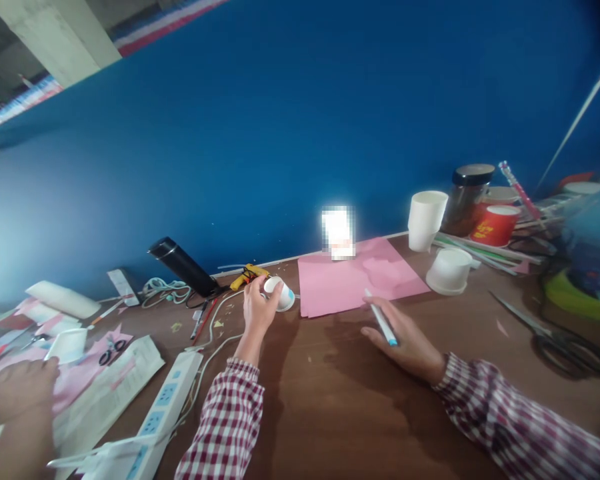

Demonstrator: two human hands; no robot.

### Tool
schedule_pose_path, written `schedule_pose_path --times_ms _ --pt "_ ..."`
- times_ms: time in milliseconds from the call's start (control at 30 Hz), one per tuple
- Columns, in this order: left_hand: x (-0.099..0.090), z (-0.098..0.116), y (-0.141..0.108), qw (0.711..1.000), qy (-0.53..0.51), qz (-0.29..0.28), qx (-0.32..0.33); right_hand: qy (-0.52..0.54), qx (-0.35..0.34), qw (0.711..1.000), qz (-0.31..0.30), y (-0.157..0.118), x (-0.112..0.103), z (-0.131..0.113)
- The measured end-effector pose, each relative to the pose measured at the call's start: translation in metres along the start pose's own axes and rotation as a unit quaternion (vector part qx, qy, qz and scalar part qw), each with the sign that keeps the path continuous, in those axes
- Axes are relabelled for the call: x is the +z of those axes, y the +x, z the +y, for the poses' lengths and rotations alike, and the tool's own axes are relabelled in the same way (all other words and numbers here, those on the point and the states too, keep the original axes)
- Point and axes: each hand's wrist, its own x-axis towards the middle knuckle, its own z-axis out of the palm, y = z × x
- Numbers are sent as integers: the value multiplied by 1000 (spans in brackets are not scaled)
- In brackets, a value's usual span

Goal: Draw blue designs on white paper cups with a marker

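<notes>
My left hand point(261, 305) grips a small white paper cup point(281, 295) with blue marks on its side; the cup is tilted. A white marker with a blue end point(383, 324) lies in my right hand point(405, 337), between the thumb and fingers, above the brown table. Pink paper sheets point(350, 287) lie flat between and beyond my hands. Behind my left hand is a yellow glue gun point(249, 275). At the back edge of the paper stands a bright, pixelated object point(338, 233).
White cups point(427, 220), an upturned cup point(449, 271), a dark jar point(469, 197) and large scissors point(560, 340) are at right. A black bottle point(183, 265) and power strip point(165, 407) are at left, near another person's hand point(23, 393).
</notes>
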Motion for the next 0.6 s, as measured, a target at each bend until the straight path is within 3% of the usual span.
schedule_pose_path --times_ms 200,433,600 --pt "-4 -4 4 999 -37 -19 -2 4 1 1000 0 0 0 1" --pt "-6 -27 5 986 -136 -81 60 6 -5 1000 12 1 1 0" --pt "-13 -32 3 974 -143 -132 114 16 -9 1000 21 1 2 0"
